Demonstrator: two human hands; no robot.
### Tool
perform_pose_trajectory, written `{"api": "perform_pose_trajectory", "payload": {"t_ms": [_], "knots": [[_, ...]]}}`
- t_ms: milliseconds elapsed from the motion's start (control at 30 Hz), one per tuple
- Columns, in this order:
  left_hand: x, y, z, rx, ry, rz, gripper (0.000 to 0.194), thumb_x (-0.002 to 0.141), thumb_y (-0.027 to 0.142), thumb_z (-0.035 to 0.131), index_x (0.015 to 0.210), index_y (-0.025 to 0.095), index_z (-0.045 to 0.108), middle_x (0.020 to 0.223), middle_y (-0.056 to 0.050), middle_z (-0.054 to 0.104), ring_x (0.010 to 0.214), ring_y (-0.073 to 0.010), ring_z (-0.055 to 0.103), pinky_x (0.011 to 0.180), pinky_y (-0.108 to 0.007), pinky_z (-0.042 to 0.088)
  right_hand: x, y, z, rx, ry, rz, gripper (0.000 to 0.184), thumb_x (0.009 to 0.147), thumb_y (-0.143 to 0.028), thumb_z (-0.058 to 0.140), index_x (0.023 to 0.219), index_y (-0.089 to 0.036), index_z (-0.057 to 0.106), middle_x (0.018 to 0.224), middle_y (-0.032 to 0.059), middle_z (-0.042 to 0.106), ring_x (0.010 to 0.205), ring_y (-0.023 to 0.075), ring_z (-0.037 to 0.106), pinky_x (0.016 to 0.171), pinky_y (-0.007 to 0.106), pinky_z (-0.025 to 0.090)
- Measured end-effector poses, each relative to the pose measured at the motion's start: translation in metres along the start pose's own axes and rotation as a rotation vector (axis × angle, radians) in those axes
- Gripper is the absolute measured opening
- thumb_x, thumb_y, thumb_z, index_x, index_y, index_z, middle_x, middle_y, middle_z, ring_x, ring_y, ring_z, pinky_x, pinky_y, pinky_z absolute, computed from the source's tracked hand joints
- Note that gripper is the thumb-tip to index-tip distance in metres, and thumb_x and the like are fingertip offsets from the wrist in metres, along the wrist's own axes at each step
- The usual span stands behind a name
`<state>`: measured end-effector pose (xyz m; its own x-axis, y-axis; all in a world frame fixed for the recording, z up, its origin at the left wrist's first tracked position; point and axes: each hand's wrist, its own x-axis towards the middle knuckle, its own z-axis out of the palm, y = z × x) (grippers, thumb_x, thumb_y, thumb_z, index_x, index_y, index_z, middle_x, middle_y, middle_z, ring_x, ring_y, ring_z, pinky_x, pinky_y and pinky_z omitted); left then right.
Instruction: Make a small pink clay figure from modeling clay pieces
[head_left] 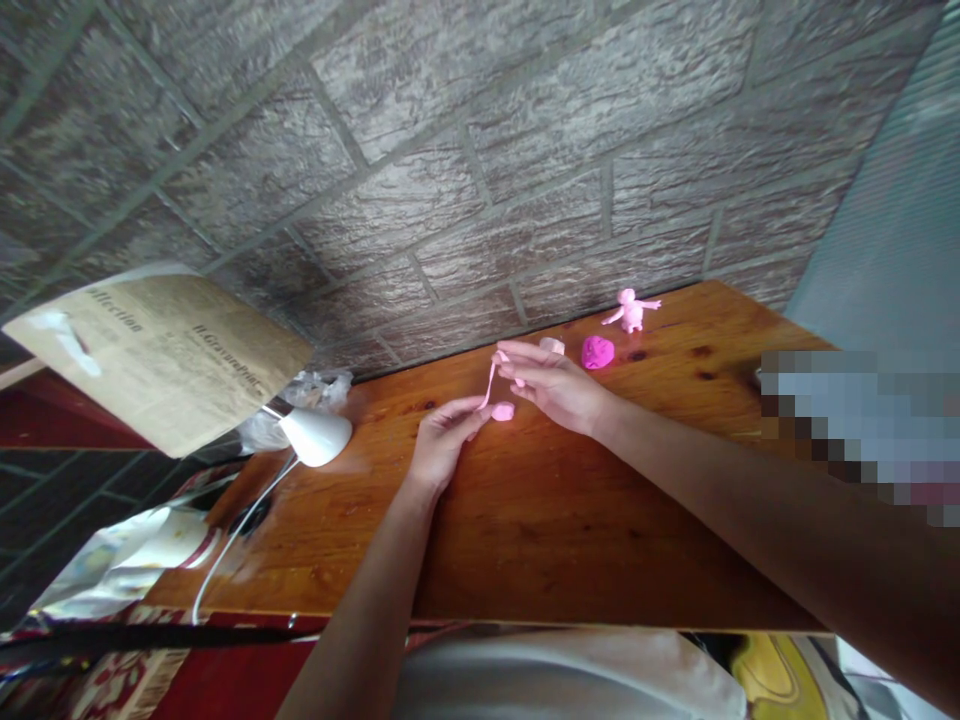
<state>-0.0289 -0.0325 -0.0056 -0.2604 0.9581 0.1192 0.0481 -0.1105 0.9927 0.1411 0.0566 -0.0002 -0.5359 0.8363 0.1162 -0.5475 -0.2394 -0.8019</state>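
A thin strip of pink modelling clay [491, 382] stretches between my two hands above the wooden table. My left hand [442, 440] pinches its lower end, and my right hand [559, 385] has the upper end between thumb and fingers. Just right of my left fingertips is a small pink clay lump [502, 411]. Behind my right hand lies a paler pink lump [553, 345], partly hidden by the fingers. Farther right sits a magenta clay ball [598, 352]. A small pink clay figure [632, 312] with outstretched arms stands near the wall.
The wooden table [360, 540] runs along a stone-patterned wall [420, 180]. At left stand a lamp with a newspaper-print shade [165, 350] and white base [319, 437], crumpled clear plastic [326, 388] and a paper cup [176, 540]. A white cable crosses the table. A blurred-out area is at right.
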Motion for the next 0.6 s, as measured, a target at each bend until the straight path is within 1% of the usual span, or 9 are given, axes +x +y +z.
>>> {"api": "perform_pose_trajectory", "payload": {"t_ms": [100,167,233,267,333,367,433,500,600], "knots": [[0.000,-0.001,-0.001,0.043,-0.031,0.022,0.032,0.065,0.042,0.088,0.085,0.018,0.081,0.067,0.000,0.067,0.056,-0.0070,0.046,0.055,-0.022,0.034,0.005,-0.009,-0.007,0.048,0.100,-0.035,0.034,0.067,-0.025,0.085,0.100,-0.032,0.076,0.116,-0.0017,0.075,0.103,0.0145,0.066,0.085,0.030,0.049],[0.000,-0.001,-0.001,0.036,-0.048,0.031,0.032,0.069,0.047,0.085,0.079,0.017,0.079,0.065,-0.001,0.065,0.057,-0.0073,0.046,0.054,-0.022,0.034,0.008,-0.012,-0.011,0.048,0.153,-0.053,0.035,0.065,-0.026,0.087,0.098,-0.031,0.076,0.113,-0.0022,0.075,0.099,0.0138,0.066,0.083,0.028,0.048],[0.001,-0.001,-0.001,0.010,-0.047,0.035,0.034,0.072,0.049,0.082,0.072,0.016,0.076,0.064,-0.001,0.064,0.056,-0.0072,0.047,0.053,-0.022,0.033,0.009,-0.011,-0.012,-0.019,0.164,-0.070,0.035,0.063,-0.029,0.088,0.096,-0.028,0.077,0.106,-0.0009,0.075,0.092,0.0134,0.065,0.080,0.028,0.048],[0.001,0.000,-0.001,-0.004,-0.042,0.034,0.035,0.072,0.049,0.082,0.070,0.015,0.075,0.065,-0.001,0.063,0.056,-0.0070,0.047,0.053,-0.022,0.033,0.009,-0.009,-0.012,-0.086,0.152,-0.085,0.034,0.063,-0.031,0.088,0.095,-0.027,0.078,0.101,0.0000,0.075,0.089,0.0134,0.065,0.079,0.029,0.047],[0.001,0.001,0.000,-0.042,-0.027,0.028,0.034,0.070,0.048,0.084,0.071,0.015,0.074,0.065,-0.001,0.063,0.056,-0.0066,0.047,0.053,-0.021,0.033,0.007,-0.003,-0.010,-0.288,0.086,-0.136,0.032,0.065,-0.036,0.087,0.093,-0.023,0.079,0.091,0.0012,0.074,0.081,0.0137,0.064,0.078,0.030,0.047],[0.001,0.001,0.001,-0.064,-0.019,0.023,0.033,0.068,0.047,0.085,0.071,0.015,0.074,0.064,-0.001,0.063,0.056,-0.0064,0.047,0.053,-0.021,0.034,0.005,0.000,-0.009,-0.398,0.036,-0.161,0.030,0.068,-0.038,0.085,0.092,-0.021,0.080,0.085,0.0016,0.073,0.078,0.0140,0.063,0.077,0.031,0.048],[0.002,0.003,0.001,-0.121,0.006,0.001,0.032,0.065,0.043,0.088,0.073,0.015,0.075,0.064,0.000,0.063,0.056,-0.0060,0.047,0.053,-0.020,0.035,0.002,0.005,-0.007,-0.612,-0.068,-0.198,0.026,0.078,-0.041,0.077,0.091,-0.019,0.080,0.079,0.0028,0.073,0.075,0.0157,0.064,0.076,0.032,0.048],[0.003,0.004,0.001,-0.203,0.056,-0.027,0.032,0.060,0.039,0.091,0.074,0.015,0.075,0.066,0.000,0.065,0.056,-0.0051,0.048,0.053,-0.019,0.036,0.000,0.007,-0.006,-0.815,-0.125,-0.255,0.023,0.085,-0.039,0.071,0.090,-0.019,0.081,0.080,0.0041,0.075,0.077,0.0175,0.066,0.076,0.032,0.049],[0.005,0.006,-0.001,-0.315,0.130,-0.071,0.036,0.052,0.033,0.095,0.077,0.017,0.075,0.072,0.001,0.069,0.057,-0.0042,0.051,0.055,-0.018,0.039,-0.002,0.007,-0.007,-1.014,-0.136,-0.314,0.012,0.085,-0.028,0.071,0.086,-0.021,0.081,0.089,0.0050,0.079,0.084,0.0193,0.070,0.080,0.032,0.050]]}}
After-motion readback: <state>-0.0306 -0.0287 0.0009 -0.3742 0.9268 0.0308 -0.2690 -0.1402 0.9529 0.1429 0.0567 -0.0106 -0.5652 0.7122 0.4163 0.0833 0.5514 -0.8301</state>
